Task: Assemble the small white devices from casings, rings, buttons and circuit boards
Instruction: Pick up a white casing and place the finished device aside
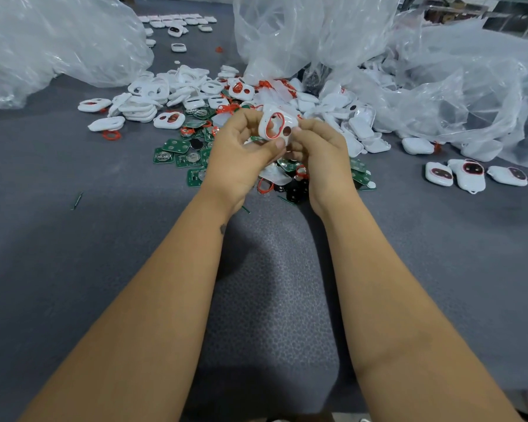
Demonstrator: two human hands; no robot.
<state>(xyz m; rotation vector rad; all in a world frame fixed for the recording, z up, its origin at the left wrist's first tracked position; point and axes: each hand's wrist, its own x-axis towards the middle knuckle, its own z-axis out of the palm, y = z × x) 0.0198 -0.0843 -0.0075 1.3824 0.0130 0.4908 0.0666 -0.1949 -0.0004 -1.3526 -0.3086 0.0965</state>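
Both hands meet above the middle of the grey worktop (73, 269), holding one white casing (276, 125) between them, lifted clear of the parts below. The casing is tilted with its openings toward the camera: a red ring (273, 127) lines the larger opening, and a smaller round hole sits beside it to the right.

The left hand (241, 153) has its fingers curled in around the casing's left edge, with the thumb reaching across beneath its lower rim. The right hand (320, 150) pinches the casing's right side, its fingers bent close and the fingertips (296, 129) pressed against the shell near the small hole. Whether the red ring is fully seated in the opening is hard to tell, since the view is soft there.

Directly under the hands lies a scatter of green circuit boards (177, 146), with loose red rings (112, 135) and a few black buttons (296, 190) mixed in. Behind them spreads a heap of white casings (153, 95), some already carrying red rings. Three assembled devices (470, 173) lie together, well apart on the right. Large clear plastic bags (58, 41) rise at the back left and right of the worktop.
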